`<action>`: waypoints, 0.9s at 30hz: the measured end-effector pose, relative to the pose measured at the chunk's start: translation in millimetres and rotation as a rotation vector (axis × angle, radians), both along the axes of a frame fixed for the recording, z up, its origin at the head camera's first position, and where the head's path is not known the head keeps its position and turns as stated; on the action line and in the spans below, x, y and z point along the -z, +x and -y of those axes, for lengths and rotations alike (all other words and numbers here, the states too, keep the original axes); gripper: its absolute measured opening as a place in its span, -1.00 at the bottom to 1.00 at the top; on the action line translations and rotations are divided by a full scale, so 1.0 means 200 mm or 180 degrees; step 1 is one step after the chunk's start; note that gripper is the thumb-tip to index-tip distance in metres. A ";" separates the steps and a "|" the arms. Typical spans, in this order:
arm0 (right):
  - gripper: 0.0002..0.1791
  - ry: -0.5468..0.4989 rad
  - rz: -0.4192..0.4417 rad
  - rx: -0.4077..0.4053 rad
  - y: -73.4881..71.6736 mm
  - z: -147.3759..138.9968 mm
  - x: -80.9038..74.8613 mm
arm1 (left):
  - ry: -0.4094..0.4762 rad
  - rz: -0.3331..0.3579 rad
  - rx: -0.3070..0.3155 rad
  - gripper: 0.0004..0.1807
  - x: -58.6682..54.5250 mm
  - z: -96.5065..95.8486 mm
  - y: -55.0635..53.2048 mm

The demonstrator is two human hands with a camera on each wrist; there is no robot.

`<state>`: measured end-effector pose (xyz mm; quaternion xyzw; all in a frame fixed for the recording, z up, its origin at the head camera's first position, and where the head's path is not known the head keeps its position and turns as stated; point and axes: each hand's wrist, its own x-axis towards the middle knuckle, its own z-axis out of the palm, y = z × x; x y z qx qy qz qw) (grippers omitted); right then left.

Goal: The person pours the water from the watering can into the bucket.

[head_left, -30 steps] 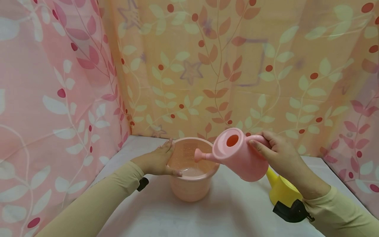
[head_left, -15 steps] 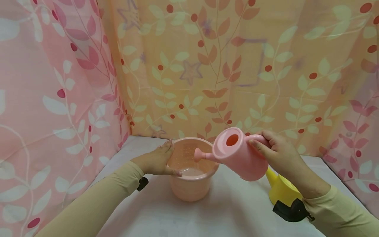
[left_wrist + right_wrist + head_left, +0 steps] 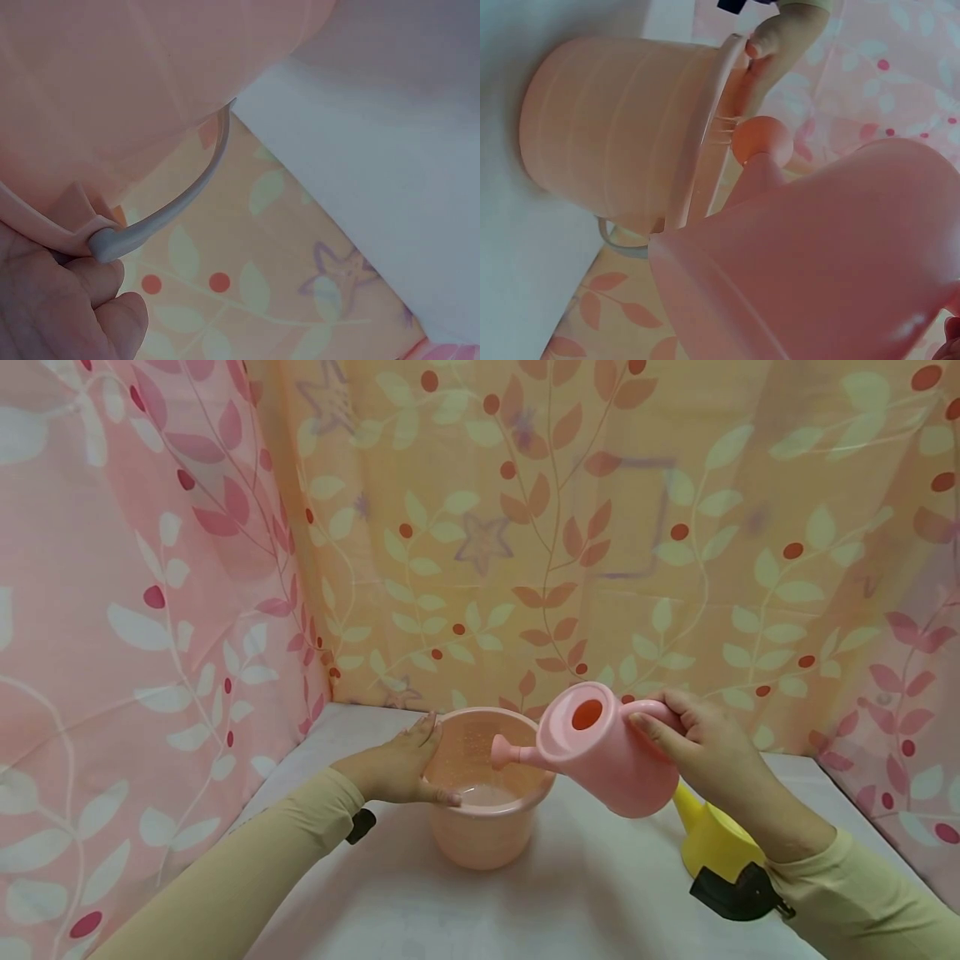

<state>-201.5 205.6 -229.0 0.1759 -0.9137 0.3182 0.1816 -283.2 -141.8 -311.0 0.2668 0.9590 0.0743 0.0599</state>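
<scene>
My right hand [image 3: 712,752] grips the handle of a pink watering can [image 3: 618,768], held tilted above the table with its round spout head [image 3: 762,141] over the bucket opening. Thin streams of water [image 3: 721,130] leave the spout head in the right wrist view. A peach plastic bucket [image 3: 483,839] stands upright, with a little water [image 3: 483,794] at its bottom. On the bucket's left side my left hand [image 3: 393,768] holds the rim, thumb at the front. In the left wrist view, its fingers [image 3: 124,319] curl at the rim beside the grey bail handle [image 3: 180,201].
A yellow watering can [image 3: 722,843] stands on the white-covered table [image 3: 420,910] to the right, partly hidden behind the right forearm. Patterned curtains [image 3: 480,527] enclose the table at the back and sides. Each wrist carries a black camera mount [image 3: 738,892].
Almost nothing differs. The pink watering can has risen very slightly, and both hands keep their places.
</scene>
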 end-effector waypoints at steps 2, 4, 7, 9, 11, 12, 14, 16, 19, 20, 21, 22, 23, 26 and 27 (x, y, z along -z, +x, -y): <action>-0.71 0.0002 0.0018 -0.0002 0.00 0.00 0.00 | 0.0006 0.0002 0.0002 0.36 0.00 0.00 0.00; -0.72 0.0018 0.0006 0.0013 0.00 0.00 0.00 | 0.0010 -0.0001 0.0006 0.36 0.00 0.00 0.00; -0.72 0.0030 -0.0004 0.0030 0.00 0.00 0.00 | 0.0018 0.0001 0.0014 0.36 0.00 0.00 0.00; -0.72 0.0031 -0.0015 0.0033 0.00 0.00 0.00 | 0.0023 0.0006 0.0015 0.36 -0.01 0.00 0.00; -0.70 0.0024 -0.0010 0.0028 0.00 0.00 0.00 | 0.0031 0.0015 0.0018 0.36 -0.01 0.00 0.00; -0.70 0.0027 -0.0018 0.0033 0.00 0.00 0.00 | 0.0033 0.0012 0.0019 0.36 -0.01 0.00 0.01; -0.70 0.0021 -0.0028 0.0026 0.00 0.00 0.00 | 0.0029 0.0015 0.0020 0.36 -0.01 0.00 0.01; -0.71 0.0014 -0.0032 0.0017 0.00 0.00 0.00 | 0.0022 0.0016 0.0017 0.36 -0.01 0.00 0.01; -0.71 0.0000 -0.0042 0.0004 0.00 0.00 0.01 | 0.0032 0.0018 0.0015 0.36 -0.01 0.00 0.01; -0.71 -0.0003 -0.0043 0.0002 0.00 0.00 0.01 | 0.0033 0.0020 0.0014 0.36 -0.01 0.00 0.01; -0.71 -0.0005 -0.0041 0.0004 0.00 0.00 0.01 | 0.0037 0.0017 0.0017 0.36 -0.01 0.00 0.01; -0.71 -0.0008 -0.0040 0.0004 0.00 0.00 0.01 | 0.0037 0.0012 0.0019 0.36 -0.01 0.00 0.00; -0.71 -0.0008 -0.0036 0.0006 0.00 0.00 0.01 | 0.0035 0.0011 0.0021 0.36 -0.01 0.00 0.00; -0.71 0.0001 -0.0053 0.0013 0.00 0.00 0.01 | 0.0015 0.0008 0.0023 0.35 -0.01 0.00 0.01; -0.71 0.0004 -0.0062 0.0014 0.00 0.00 0.01 | 0.0018 0.0011 0.0023 0.35 -0.01 0.00 0.01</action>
